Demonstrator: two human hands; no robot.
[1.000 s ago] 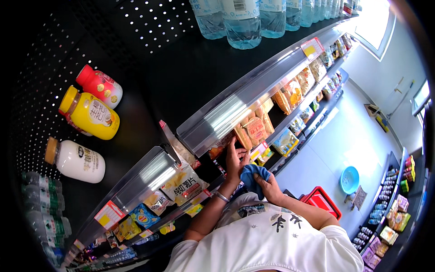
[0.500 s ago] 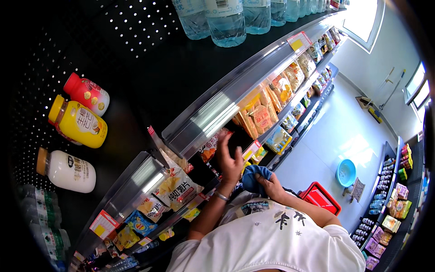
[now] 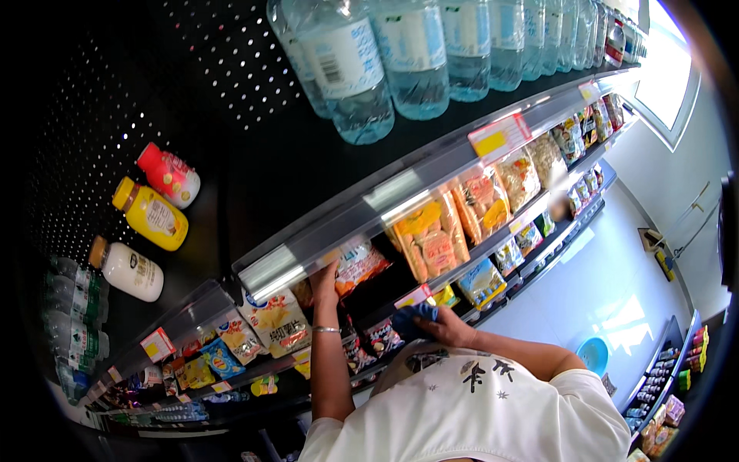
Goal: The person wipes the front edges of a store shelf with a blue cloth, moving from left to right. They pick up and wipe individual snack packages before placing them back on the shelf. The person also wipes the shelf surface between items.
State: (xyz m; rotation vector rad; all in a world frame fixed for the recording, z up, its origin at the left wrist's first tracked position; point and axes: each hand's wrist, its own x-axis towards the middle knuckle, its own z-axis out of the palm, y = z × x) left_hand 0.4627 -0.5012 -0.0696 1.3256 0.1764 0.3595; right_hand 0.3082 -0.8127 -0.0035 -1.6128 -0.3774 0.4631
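My left hand (image 3: 326, 282) reaches into the snack shelf under the clear front edge of the shelf above. That edge hides its fingers, so whether they grip anything does not show. A red-and-white snack bag (image 3: 359, 266) lies right beside it. On its other side stands a pale chip bag (image 3: 279, 322). In my right hand (image 3: 451, 329) is a bunched dark blue cloth (image 3: 414, 319), held in front of the shelf near my chest.
Several water bottles (image 3: 416, 61) line the upper shelf (image 3: 308, 177). Red, yellow (image 3: 155, 214) and white bottles stand at the left. Orange snack packs (image 3: 433, 245) fill the shelf to the right. A blue basin (image 3: 593, 356) sits on the floor.
My left hand has moved left and into the shelf beside the red-and-white bag. My right hand has lowered slightly with the cloth. The view has shifted, and the red basket has gone from sight.
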